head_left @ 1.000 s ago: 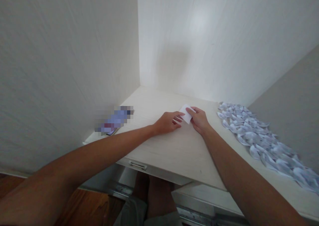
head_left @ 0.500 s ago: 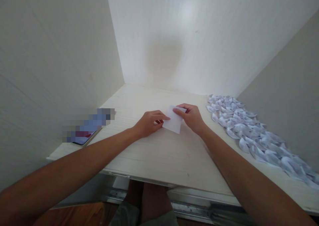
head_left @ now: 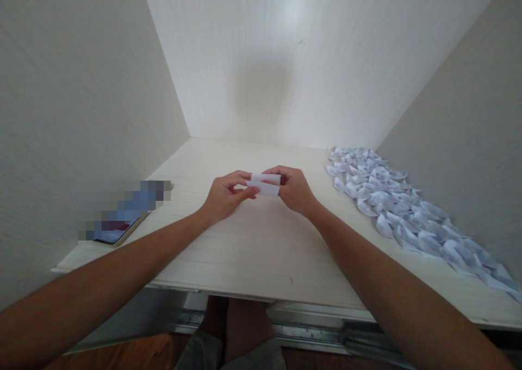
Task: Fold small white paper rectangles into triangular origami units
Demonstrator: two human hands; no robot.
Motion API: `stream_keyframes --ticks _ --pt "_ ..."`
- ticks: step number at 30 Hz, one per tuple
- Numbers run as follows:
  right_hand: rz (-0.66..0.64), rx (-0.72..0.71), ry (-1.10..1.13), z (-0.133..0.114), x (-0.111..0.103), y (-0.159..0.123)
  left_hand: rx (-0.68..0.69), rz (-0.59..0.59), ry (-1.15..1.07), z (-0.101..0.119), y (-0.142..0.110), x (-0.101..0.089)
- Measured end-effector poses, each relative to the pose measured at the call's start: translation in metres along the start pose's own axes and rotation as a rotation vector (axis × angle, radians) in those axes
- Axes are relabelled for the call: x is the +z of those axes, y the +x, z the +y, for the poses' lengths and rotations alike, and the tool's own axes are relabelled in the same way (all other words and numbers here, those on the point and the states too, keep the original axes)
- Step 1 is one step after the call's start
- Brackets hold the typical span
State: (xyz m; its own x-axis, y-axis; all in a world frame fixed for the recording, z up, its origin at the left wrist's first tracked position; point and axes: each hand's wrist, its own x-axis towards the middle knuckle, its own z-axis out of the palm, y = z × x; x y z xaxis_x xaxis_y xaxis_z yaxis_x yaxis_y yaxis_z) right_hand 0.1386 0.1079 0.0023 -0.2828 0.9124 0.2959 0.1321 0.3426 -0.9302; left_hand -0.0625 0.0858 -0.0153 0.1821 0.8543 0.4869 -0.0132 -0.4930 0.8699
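A small white piece of paper (head_left: pixel 266 188) is held between both hands above the middle of the desk (head_left: pixel 244 250). It is bent over, so a back part and a front part show with a gap between them. My left hand (head_left: pixel 225 197) pinches its left end, thumb in front and fingers behind. At the right end, my right hand (head_left: pixel 297 189) grips it, with the index finger reaching behind the paper and the thumb partly hidden by it.
Many folded white paper pieces (head_left: pixel 391 201) lie in overlapping rows along the right side. A phone (head_left: pixel 122 231), partly blurred out, rests at the left edge. Panels (head_left: pixel 253 76) enclose the desk at back and sides. Below its front edge runs a metal rail (head_left: pixel 310 334).
The paper, flat and tilted before, is now bent over and level. Both hands have shifted a little left in the picture, as has the whole scene with the camera.
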Motion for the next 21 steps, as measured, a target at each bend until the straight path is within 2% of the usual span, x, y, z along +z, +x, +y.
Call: stream_keyframes --ticks 3,7,12,14,17,21 --pt "-0.024 -0.042 0.086 0.001 0.002 -0.001 -0.071 0.055 -0.099 0.003 0.001 0.002" --pt "-0.01 -0.092 0.069 0.0 -0.003 -0.001 -0.138 0.127 -0.135 0.007 0.004 0.001" --pt "-0.128 -0.203 -0.15 -0.002 -0.01 -0.003 -0.188 0.193 -0.247 0.004 0.007 -0.006" --pt "-0.132 -0.214 -0.25 -0.002 -0.008 -0.004 -0.197 0.203 -0.247 0.002 0.008 -0.008" --pt "-0.1 -0.127 -0.233 -0.001 -0.001 -0.005 -0.19 0.22 -0.2 0.002 0.01 -0.009" --pt "-0.165 0.107 -0.011 -0.001 0.007 -0.008 -0.197 0.227 -0.19 0.003 0.01 -0.007"
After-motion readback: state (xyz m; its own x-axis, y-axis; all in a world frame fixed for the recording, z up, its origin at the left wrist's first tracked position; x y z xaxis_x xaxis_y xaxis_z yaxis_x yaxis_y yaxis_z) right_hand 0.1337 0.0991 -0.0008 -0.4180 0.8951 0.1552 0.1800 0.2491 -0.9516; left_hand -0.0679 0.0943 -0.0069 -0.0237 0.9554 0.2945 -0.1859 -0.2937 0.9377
